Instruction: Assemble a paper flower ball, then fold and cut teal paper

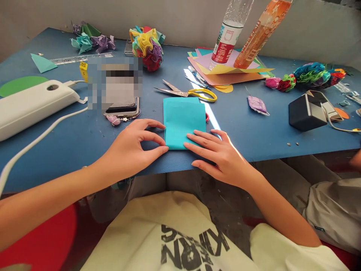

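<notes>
A folded sheet of turquoise paper [183, 116] lies on the blue table near its front edge, its layers slightly out of line at the top and right. At its lower left corner, my left hand [138, 145] is closed, with thumb and middle fingertip on the corner and the index fingertip against the left side. Spread across the paper's lower right part, my right hand [217, 154] is open, fingers resting flat and thumb apart below. Just beyond the paper lie open scissors [187, 92] with yellow handles. A small red object [207, 117] is partly hidden under the right side.
Two bottles [228, 41] stand on stacked coloured paper [225, 75] at the back. A white power bank [36, 105] with a cable and a phone [122, 109] sit at left. Paper flower balls [148, 49], a purple packet [258, 105] and a black box [307, 111] lie around. Another person sits at right.
</notes>
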`<state>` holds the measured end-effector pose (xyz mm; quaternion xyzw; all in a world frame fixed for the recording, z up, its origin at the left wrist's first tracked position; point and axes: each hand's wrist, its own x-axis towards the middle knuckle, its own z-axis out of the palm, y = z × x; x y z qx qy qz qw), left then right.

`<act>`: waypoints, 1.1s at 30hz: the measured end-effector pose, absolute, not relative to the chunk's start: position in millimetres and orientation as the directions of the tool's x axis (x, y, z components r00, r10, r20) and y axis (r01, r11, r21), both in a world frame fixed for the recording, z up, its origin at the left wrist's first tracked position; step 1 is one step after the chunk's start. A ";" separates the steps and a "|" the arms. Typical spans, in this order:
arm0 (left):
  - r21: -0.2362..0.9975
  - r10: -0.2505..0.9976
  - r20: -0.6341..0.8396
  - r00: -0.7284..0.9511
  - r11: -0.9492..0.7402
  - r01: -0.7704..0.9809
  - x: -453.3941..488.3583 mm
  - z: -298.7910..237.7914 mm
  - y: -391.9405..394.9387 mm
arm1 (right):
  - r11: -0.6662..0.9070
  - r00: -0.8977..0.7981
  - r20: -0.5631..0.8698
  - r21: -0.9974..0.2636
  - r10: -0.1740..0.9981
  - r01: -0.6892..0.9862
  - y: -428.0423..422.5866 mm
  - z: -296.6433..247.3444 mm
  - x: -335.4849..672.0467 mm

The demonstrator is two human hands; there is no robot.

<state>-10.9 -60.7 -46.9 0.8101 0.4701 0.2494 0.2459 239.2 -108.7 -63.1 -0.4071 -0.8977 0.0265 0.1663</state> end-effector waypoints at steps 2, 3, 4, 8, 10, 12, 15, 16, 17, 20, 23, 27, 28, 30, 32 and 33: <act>0.616 0.879 0.194 0.436 -0.455 0.643 -13.3 -47.1 -63.3 | 0.674 -0.625 0.263 -0.186 0.735 0.715 -108.6 -62.5 240.3; 0.606 0.873 0.210 0.440 -0.470 0.642 -14.3 -47.5 -64.5 | 0.679 -0.632 0.257 -0.188 0.732 0.710 -108.6 -62.1 240.7; 0.595 0.865 0.231 0.445 -0.487 0.639 -15.3 -47.9 -65.5 | 0.683 -0.637 0.252 -0.191 0.729 0.705 -108.6 -61.8 241.0; 0.557 0.826 0.305 0.474 -0.558 0.615 -17.0 -49.2 -69.6 | 0.685 -0.641 0.246 -0.196 0.727 0.702 -108.5 -61.2 241.5; 0.537 0.816 0.336 0.470 -0.576 0.617 -17.2 -49.0 -72.5 | 0.685 -0.642 0.243 -0.195 0.727 0.702 -108.5 -61.1 241.4; 0.492 0.792 0.397 0.463 -0.610 0.621 -17.7 -48.9 -75.9 | 0.689 -0.646 0.244 -0.194 0.723 0.698 -108.4 -61.3 241.4; 0.358 0.680 0.504 0.533 -0.726 0.587 -19.2 -50.4 -80.9 | 0.699 -0.654 0.248 -0.197 0.714 0.688 -108.4 -61.6 241.6; 0.315 0.639 0.521 0.566 -0.760 0.568 -19.6 -51.2 -82.4 | 0.699 -0.655 0.248 -0.200 0.714 0.686 -108.3 -61.7 241.8; 0.282 0.611 0.532 0.587 -0.781 0.557 -19.8 -52.1 -83.8 | 0.699 -0.656 0.247 -0.203 0.714 0.685 -108.2 -61.7 241.9; 0.254 0.619 0.555 0.555 -0.762 0.596 -18.2 -53.0 -87.2 | 0.696 -0.654 0.239 -0.216 0.718 0.685 -107.8 -60.9 242.3; 0.335 0.744 0.502 0.441 -0.638 0.694 -12.9 -50.9 -88.5 | 0.694 -0.657 0.224 -0.236 0.720 0.680 -107.1 -59.6 242.8; 0.507 0.910 0.263 0.319 -0.412 0.757 -4.2 -48.1 -86.5 | 0.681 -0.649 0.212 -0.270 0.731 0.680 -106.4 -58.9 244.0; 0.529 0.926 0.225 0.302 -0.376 0.761 -2.3 -48.0 -85.8 | 0.677 -0.645 0.210 -0.280 0.735 0.680 -106.4 -59.1 244.1; 0.547 0.947 0.193 0.257 -0.321 0.773 1.0 -48.8 -84.7 | 0.665 -0.635 0.205 -0.305 0.745 0.681 -106.6 -59.5 243.5; 0.546 0.958 0.193 0.212 -0.284 0.788 3.5 -50.2 -84.2 | 0.645 -0.612 0.211 -0.328 0.762 0.690 -107.0 -60.0 241.1; 0.543 0.960 0.200 0.196 -0.275 0.794 4.6 -50.9 -84.3 | 0.631 -0.591 0.224 -0.334 0.775 0.700 -107.2 -60.2 239.4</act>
